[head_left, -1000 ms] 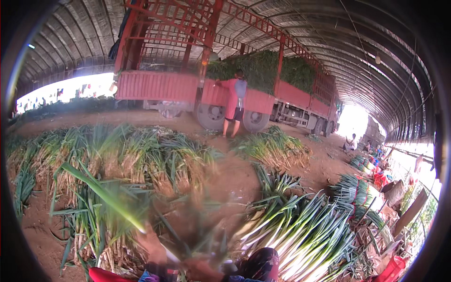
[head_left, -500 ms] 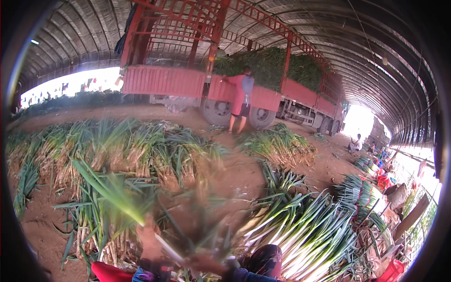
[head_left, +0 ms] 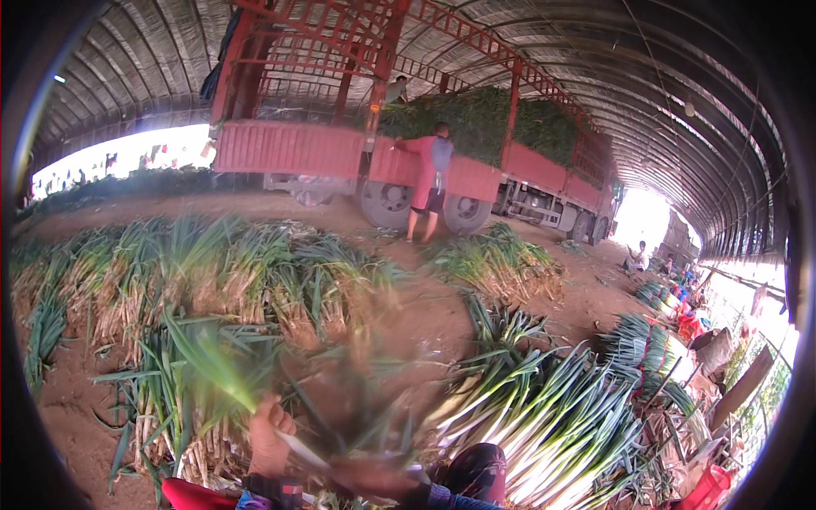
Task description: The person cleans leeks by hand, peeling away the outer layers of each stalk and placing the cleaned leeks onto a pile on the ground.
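My left hand (head_left: pixel 270 432) is closed round a long green onion (head_left: pixel 223 374), its green leaves fanning up and left and its white stem slanting down to the right. Beside the root end of that stem is my right hand (head_left: pixel 374 478), smeared by motion, so its fingers cannot be made out. Just left of my hands stands a bunch of untrimmed green onions (head_left: pixel 170 408) with brown, dry outer skins. On my right lies a spread pile of clean green onions (head_left: pixel 544 425), white stems toward me and dark leaves pointing away.
Rows of earthy onion bundles (head_left: pixel 204 272) and another heap (head_left: pixel 501 263) lie beyond. A red truck (head_left: pixel 289 149) loaded with greens is parked behind; a person (head_left: pixel 429 178) stands against it. Tied bundles (head_left: pixel 642 348) and a red container (head_left: pixel 707 489) are at right.
The leaves of the held onion have swung slightly down and right. My left hand keeps its hold; my right hand is still blurred beside the stem. The view has shifted slightly.
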Tool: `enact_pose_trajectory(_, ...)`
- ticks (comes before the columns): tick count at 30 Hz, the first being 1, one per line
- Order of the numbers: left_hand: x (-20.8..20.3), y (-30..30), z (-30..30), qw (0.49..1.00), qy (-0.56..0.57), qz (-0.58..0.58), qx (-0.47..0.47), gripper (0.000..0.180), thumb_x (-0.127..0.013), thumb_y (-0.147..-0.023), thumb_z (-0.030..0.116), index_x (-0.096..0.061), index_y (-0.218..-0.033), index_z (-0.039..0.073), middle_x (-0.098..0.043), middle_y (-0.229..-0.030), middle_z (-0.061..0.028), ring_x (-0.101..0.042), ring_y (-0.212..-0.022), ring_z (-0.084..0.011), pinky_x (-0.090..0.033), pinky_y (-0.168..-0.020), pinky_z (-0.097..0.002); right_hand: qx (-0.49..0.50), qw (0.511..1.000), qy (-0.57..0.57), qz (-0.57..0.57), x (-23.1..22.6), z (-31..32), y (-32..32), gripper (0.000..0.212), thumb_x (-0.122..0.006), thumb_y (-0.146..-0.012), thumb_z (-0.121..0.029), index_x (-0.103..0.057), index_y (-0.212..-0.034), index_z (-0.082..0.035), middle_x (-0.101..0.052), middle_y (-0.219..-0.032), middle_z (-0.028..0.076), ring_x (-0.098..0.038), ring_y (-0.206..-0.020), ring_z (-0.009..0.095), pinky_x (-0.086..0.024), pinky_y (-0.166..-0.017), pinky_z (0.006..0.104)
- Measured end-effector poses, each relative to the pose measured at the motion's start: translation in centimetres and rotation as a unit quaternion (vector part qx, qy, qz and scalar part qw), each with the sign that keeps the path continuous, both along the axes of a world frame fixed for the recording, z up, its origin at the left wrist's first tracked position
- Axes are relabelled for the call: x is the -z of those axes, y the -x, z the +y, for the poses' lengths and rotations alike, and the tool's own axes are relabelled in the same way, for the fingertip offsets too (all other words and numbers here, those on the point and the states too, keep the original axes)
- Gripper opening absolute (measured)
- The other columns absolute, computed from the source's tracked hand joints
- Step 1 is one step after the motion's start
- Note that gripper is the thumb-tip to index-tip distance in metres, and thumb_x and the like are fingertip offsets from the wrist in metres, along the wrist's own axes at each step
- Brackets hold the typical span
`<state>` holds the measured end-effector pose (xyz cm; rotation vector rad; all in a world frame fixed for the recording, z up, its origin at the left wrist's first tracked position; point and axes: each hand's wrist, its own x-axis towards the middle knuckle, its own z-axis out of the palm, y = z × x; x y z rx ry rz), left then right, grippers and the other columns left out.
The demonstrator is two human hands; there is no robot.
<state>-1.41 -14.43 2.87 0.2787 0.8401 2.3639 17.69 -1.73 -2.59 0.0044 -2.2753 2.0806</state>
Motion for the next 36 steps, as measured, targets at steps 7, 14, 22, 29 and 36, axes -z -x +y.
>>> enact_pose_trajectory(7,1.0,1.0,-1.0,0.998,-0.014,-0.035,-0.047,0.031,-0.069,-0.084,0.039,-0.054,-0.090,0.013,-0.040,-0.062,0.0056,-0.039,-0.051,-0.0092,-0.031,-0.047,-0.0275,0.039,0.977,0.156,-0.142,0.9,-2.8,-1.2,0.018,-0.058,-0.090,-0.027,-0.059,-0.087,-0.009,-0.050,-0.062,0.003,-0.048,-0.050,0.017,-0.037,-0.045,0.0345)
enact_pose_trajectory(14,0.3,2.1,-1.1,0.990,-0.059,-0.064,-0.109,0.027,-0.068,-0.085,0.038,-0.055,-0.089,0.015,-0.052,-0.071,0.0033,-0.048,-0.057,-0.0103,-0.040,-0.051,-0.0254,0.031,0.974,0.201,-0.094,0.7,0.8,-5.7,0.022,-0.053,-0.095,-0.029,-0.059,-0.096,-0.007,-0.051,-0.067,-0.001,-0.047,-0.053,0.010,-0.037,-0.047,0.0270)
enact_pose_trajectory(22,-2.3,3.2,-3.0,0.991,-0.078,-0.031,-0.108,0.018,-0.064,-0.088,0.029,-0.056,-0.088,0.013,-0.057,-0.078,0.0023,-0.058,-0.068,-0.0115,-0.049,-0.059,-0.0287,0.056,0.976,0.203,-0.054,-1.1,4.4,-11.1,0.028,-0.054,-0.094,-0.030,-0.056,-0.102,-0.004,-0.054,-0.073,0.003,-0.050,-0.058,0.012,-0.040,-0.050,0.0262)
enact_pose_trajectory(29,-0.3,7.9,-6.1,0.985,-0.083,-0.045,-0.147,0.013,-0.066,-0.087,0.024,-0.058,-0.082,0.014,-0.057,-0.069,0.0034,-0.055,-0.061,-0.0100,-0.048,-0.056,-0.0261,0.064,0.976,0.203,-0.037,-2.4,7.5,-14.9,0.034,-0.055,-0.093,-0.032,-0.054,-0.108,-0.001,-0.056,-0.078,0.007,-0.054,-0.062,0.014,-0.043,-0.053,0.0256)
enact_pose_trajectory(36,-1.0,9.1,-7.7,0.988,-0.100,0.021,-0.117,0.031,-0.070,-0.081,0.039,-0.059,-0.095,0.013,-0.060,-0.083,0.0000,-0.060,-0.076,-0.0193,-0.053,-0.068,-0.0373,0.069,0.975,0.212,-0.017,-4.4,8.8,-18.1,0.041,-0.056,-0.092,-0.033,-0.052,-0.114,0.001,-0.059,-0.083,0.010,-0.057,-0.066,0.016,-0.046,-0.056,0.0249)
